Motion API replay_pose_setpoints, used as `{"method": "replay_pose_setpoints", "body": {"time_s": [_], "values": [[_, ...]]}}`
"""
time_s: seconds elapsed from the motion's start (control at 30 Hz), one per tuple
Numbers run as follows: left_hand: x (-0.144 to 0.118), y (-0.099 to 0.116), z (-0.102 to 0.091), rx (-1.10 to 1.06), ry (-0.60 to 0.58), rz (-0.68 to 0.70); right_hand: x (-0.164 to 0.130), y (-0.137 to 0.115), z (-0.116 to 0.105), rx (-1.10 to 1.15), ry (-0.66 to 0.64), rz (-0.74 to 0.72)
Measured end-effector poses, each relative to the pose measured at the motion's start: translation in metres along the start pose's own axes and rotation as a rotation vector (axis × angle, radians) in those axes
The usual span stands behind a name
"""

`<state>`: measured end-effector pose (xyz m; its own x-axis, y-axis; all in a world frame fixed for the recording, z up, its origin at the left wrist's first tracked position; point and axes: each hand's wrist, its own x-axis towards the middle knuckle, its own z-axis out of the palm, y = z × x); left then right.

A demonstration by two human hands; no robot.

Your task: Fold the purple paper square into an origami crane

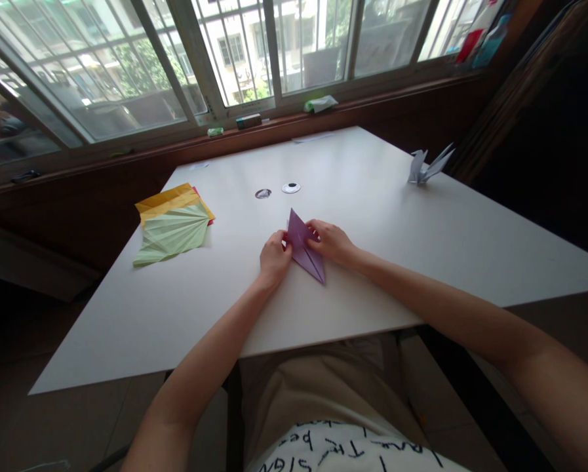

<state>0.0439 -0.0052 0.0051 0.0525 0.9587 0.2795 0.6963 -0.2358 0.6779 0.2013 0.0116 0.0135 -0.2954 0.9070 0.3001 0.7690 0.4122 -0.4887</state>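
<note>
The middle of the folded purple paper (305, 252) is partly covered by fingers; it is pinched flat on the white table (421, 229) between the left hand (274, 257) and right hand (331, 241). Two small round objects (290, 188) beyond cannot be identified.

1. A white table (382, 262) fills the middle of the frame, its far edge near the window.
2. At centre lies a folded purple paper (305, 252), with both hands on it.
3. Left of centre lies a stack of pleated green and yellow papers (173, 223).
4. Above centre lie two small round discs (290, 188).
5. At upper right stands a white paper crane (427, 166).
</note>
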Motion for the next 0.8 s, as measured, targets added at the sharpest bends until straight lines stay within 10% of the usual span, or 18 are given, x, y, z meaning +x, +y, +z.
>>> {"method": "replay_pose_setpoints", "body": {"time_s": [0.8], "values": [[0.0001, 0.0, 0.0, 0.018, -0.004, -0.001, 0.0009, 0.0025, -0.0003, 0.008, -0.008, -0.034]]}}
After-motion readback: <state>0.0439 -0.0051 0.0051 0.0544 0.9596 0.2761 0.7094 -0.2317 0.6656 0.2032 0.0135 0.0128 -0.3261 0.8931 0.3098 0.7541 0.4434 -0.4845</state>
